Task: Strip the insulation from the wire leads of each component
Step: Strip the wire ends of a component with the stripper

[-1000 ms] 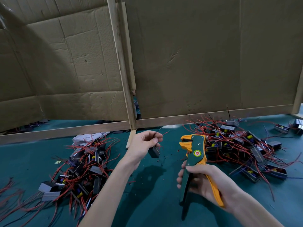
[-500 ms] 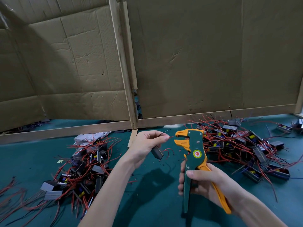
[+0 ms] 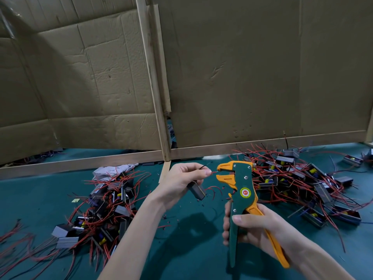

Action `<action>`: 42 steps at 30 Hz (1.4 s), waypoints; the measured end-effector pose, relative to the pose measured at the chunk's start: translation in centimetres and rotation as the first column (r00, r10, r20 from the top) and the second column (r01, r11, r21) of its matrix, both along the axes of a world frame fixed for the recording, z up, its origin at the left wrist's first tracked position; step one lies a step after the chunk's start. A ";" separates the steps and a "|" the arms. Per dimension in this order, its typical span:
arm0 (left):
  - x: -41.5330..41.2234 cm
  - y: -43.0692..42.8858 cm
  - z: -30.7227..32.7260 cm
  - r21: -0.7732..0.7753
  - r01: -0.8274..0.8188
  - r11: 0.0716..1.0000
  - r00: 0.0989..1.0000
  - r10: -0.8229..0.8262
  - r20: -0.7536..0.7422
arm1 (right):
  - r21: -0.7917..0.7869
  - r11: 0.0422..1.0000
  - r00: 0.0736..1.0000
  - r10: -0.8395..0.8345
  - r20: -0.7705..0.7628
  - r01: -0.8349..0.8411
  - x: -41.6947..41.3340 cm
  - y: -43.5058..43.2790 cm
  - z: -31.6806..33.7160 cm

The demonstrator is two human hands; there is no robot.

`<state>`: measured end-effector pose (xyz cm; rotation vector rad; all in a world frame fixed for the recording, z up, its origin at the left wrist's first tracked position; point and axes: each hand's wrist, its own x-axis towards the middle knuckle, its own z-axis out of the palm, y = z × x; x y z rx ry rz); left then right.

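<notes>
Pinching a thin red wire lead (image 3: 213, 172) in my left hand (image 3: 181, 182) grip, its small dark boxy component (image 3: 196, 191) hanging below; lead tip at the open mouth of the green-and-orange wire stripper (image 3: 243, 184), right hand (image 3: 260, 227) grip curled round its handles

stripper (image 3: 240, 178), 5 o'clock: dark green body, orange jaws, one handle orange, other green. its round sticker (image 3: 245, 192): yellow-green ring, red centre. lead (image 3: 213, 172) at the jaws: red; second lead (image 3: 204, 165): black. component (image 3: 196, 188): dark grey. 8 o'clock pile (image 3: 105, 209) and 3 o'clock pile (image 3: 302, 178): mostly red leads, a few black, grey-black bodies, yellow and blue bits inside. table cover (image 3: 181, 259): plain teal. cardboard (image 3: 242, 67), 12 o'clock: plain brown, crease lines. wood strips (image 3: 153, 77): pale tan. crumpled paper (image 3: 113, 170), 9 o'clock: whitish grey.
</notes>
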<state>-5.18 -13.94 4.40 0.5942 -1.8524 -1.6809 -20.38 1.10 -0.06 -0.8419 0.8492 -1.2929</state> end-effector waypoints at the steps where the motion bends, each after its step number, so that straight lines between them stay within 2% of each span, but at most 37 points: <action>1: -0.1 0.1 0.0 -0.018 0.006 1.000 1.000 -0.005 0.018 | 0.001 1.000 1.000 0.005 -0.004 -0.005 0.0 0.0 0.0; 11: -0.1 0.1 0.2 -0.051 0.018 0.999 0.996 -0.014 0.082 | 0.029 0.999 0.999 0.015 -0.044 -0.014 0.1 0.3 0.3; 16: 0.1 0.2 0.5 -0.082 0.035 0.996 0.995 -0.027 0.100 | 0.052 0.998 0.993 -0.021 -0.115 0.027 0.2 0.3 0.3; 21: 0.3 0.0 0.5 -0.067 0.058 0.996 0.992 -0.050 0.115 | 0.069 0.985 0.960 -0.138 -0.245 0.159 1.3 0.6 0.4; 23: 0.2 0.0 0.2 -0.004 0.059 0.998 0.993 -0.059 0.106 | 0.065 0.965 0.929 -0.225 -0.293 0.254 1.3 0.4 0.0; 25: -0.1 0.1 -0.2 0.100 0.074 0.992 0.995 -0.080 0.057 | 0.051 0.953 0.935 -0.280 -0.219 0.298 1.2 0.2 -0.4; 26: -0.4 0.2 -0.3 0.115 0.080 0.990 0.996 -0.084 0.033 | 0.035 0.959 0.954 -0.275 -0.120 0.281 1.1 0.0 -0.4; 28: -0.6 0.4 -0.3 0.067 0.050 0.997 0.999 -0.051 0.017 | -0.012 0.973 0.970 -0.227 0.085 0.229 0.9 -0.1 -0.1; 29: -0.6 0.5 -0.2 0.023 0.020 1.000 1.000 -0.020 0.015 | -0.033 0.976 0.969 -0.212 0.126 0.217 0.6 -0.1 -0.1; 32: -0.3 0.3 0.5 -0.087 -0.080 0.993 0.997 0.079 -0.016 | -0.074 0.977 0.976 -0.193 0.101 0.201 -0.1 0.0 0.3; 35: -0.1 0.3 1.0 -0.159 -0.138 0.978 0.990 0.136 -0.026 | -0.045 0.987 0.987 -0.154 0.055 0.156 -0.3 0.1 0.6; 42: -0.4 0.7 1.0 -0.190 -0.126 0.974 0.992 0.125 -0.018 | -0.030 0.998 0.998 -0.060 0.005 0.060 0.2 0.3 0.7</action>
